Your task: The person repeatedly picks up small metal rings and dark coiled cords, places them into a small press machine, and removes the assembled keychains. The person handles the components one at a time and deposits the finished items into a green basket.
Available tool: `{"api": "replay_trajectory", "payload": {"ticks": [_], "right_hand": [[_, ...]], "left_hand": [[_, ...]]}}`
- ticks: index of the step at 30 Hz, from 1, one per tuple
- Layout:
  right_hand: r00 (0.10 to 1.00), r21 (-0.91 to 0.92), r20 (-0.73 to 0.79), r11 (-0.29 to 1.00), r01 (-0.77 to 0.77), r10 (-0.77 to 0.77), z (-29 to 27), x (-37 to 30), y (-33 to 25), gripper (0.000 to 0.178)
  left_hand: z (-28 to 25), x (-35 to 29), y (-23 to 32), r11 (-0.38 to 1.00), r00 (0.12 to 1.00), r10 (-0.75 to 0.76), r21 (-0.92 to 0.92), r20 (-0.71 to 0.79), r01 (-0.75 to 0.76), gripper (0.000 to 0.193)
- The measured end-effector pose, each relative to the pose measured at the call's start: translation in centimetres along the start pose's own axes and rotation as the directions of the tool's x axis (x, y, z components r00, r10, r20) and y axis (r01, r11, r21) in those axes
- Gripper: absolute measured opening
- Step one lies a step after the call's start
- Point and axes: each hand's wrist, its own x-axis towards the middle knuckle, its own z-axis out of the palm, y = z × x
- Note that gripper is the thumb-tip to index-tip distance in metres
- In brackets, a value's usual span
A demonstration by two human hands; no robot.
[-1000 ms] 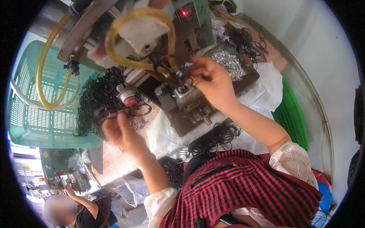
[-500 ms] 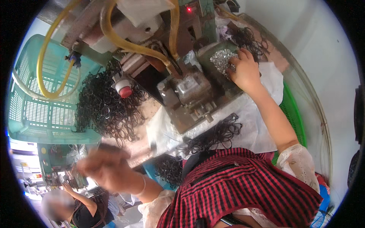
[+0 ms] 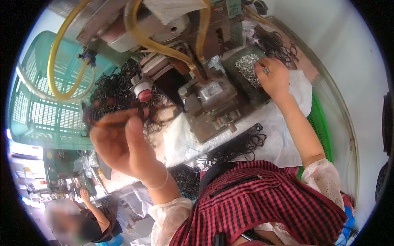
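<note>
My left hand (image 3: 123, 149) is raised in front of a pile of black loops (image 3: 117, 84), smeared by motion. Its thumb and fingers close on a thin black loop (image 3: 162, 110), which is blurred too. At the far right, my right hand (image 3: 274, 80) has its fingers bent into a heap of small silvery metal pieces (image 3: 246, 65), and some pieces show by the fingertips. The heap lies on a dark tray (image 3: 251, 95) beside a small press. Between my hands sits the press's metal block (image 3: 211, 92), below its upright tool (image 3: 199, 71).
A red push button (image 3: 144, 95) stands left of the press. Yellow hoses (image 3: 164, 49) hang above it. A teal basket (image 3: 37, 119) is at left, a green basket (image 3: 319, 131) at right. More black loops (image 3: 242, 145) lie on the near edge. A co-worker (image 3: 96, 221) sits lower left.
My left hand has risen toward the pile of black loops, with its thumb now up. My right hand stays at the metal pieces, its fingers drawn closer together. The whole view has shifted slightly.
</note>
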Motion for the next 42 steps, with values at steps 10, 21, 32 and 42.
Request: {"api": "replay_trajectory", "payload": {"ticks": [10, 21, 32, 42], "right_hand": [[0.994, 0.583, 0.109, 0.810, -0.058, -0.008, -1.1, 0.2, -9.7, 0.021], [0.889, 0.824, 0.440, 0.338, -0.455, 0.125, -1.8, -0.4, -14.1, 0.054], [0.954, 0.346, 0.035, 0.900, 0.267, -0.297, -3.7, -2.1, -12.7, 0.029], [0.951, 0.228, 0.032, 0.928, 0.294, -0.309, -2.7, -2.9, -15.1, 0.019]], "left_hand": [[0.6, -2.9, -0.9, 0.996, 0.996, -0.088, 0.006, -0.022, 0.088, 0.012], [2.4, 1.2, -0.3, 0.992, 0.996, -0.086, -0.090, -0.020, 0.084, 0.022], [-2.4, -6.9, -2.4, 0.583, 0.659, -0.741, -0.365, 0.127, 0.726, 0.020], [0.7, -7.2, -6.2, 0.857, 0.882, -0.467, 0.275, 0.060, 0.435, 0.013]]}}
